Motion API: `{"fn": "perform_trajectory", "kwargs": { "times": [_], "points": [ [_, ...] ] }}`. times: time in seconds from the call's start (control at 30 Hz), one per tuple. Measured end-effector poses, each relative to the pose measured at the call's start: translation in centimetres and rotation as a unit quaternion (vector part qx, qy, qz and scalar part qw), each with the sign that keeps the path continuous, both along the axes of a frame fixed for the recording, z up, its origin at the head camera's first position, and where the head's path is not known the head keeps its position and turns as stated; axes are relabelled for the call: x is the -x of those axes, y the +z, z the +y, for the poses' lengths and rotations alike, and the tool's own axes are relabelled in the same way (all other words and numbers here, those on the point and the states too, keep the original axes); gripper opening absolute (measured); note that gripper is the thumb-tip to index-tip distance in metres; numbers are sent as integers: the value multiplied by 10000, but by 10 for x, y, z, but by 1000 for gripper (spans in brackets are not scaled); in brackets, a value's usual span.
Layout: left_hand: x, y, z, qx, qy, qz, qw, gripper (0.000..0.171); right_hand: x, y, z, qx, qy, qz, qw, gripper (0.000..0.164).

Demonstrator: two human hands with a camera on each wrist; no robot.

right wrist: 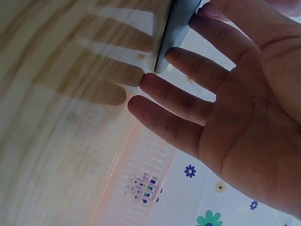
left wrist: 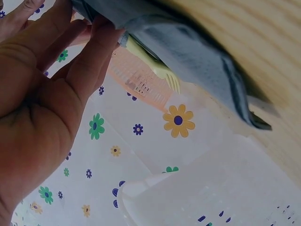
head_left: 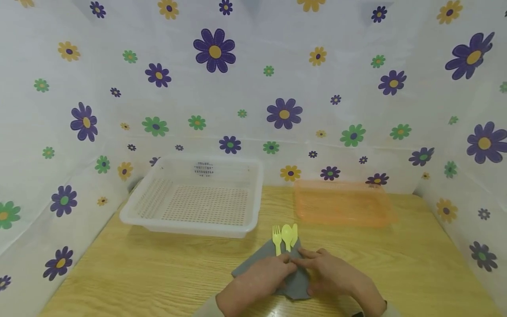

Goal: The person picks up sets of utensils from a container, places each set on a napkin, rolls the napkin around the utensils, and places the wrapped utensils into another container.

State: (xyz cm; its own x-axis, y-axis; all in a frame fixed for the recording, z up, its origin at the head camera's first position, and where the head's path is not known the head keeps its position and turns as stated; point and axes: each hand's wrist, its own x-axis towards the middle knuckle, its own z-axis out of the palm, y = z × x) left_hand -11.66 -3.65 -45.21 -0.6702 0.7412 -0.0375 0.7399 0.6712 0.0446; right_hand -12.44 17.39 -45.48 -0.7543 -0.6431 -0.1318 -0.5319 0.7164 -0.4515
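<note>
A grey cloth napkin (head_left: 298,281), folded to a point at its left, lies on the wooden table with a yellow plastic fork (head_left: 276,237), spoon (head_left: 287,234) and knife (head_left: 294,234) sticking out at its far end. My left hand (head_left: 263,275) reaches over the napkin's middle; its thumb and fingertips pinch the cloth over the handles, which are hidden. In the left wrist view, those fingers meet at the napkin (left wrist: 188,52) beside the fork (left wrist: 162,70). From the right, my right hand (head_left: 334,270) touches the napkin's edge, its fingers spread and nearly straight.
Behind the napkin to the left stands a white perforated plastic basket (head_left: 198,226). An orange basket (head_left: 344,218) is at the back right. A flower-printed white sheet (head_left: 253,79) surrounds the back and sides of the wooden table (head_left: 158,268).
</note>
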Motion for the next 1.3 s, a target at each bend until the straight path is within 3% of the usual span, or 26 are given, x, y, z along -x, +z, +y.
{"fn": "perform_trajectory", "kwargs": {
  "times": [0.17,0.37,0.57,0.73,0.97,1.3],
  "points": [
    [1,1,0,131,-15,103,9999,29,2,3,1,-6,37,36,10000,70],
    [1,3,0,225,-33,-67,9997,29,2,3,4,-28,-56,-150,9999,68],
    [1,2,1,110,-8,72,9999,23,1,3,4,39,71,166,9998,68],
    [4,2,1,61,-54,-19,10000,24,1,3,4,-63,97,342,9993,68],
    [3,3,1,24,-62,-259,9996,27,-1,4,2,-182,32,190,9996,66],
    [1,2,-2,110,-74,-133,9998,27,-6,0,-8,-230,-186,217,9993,68]
  ]
}}
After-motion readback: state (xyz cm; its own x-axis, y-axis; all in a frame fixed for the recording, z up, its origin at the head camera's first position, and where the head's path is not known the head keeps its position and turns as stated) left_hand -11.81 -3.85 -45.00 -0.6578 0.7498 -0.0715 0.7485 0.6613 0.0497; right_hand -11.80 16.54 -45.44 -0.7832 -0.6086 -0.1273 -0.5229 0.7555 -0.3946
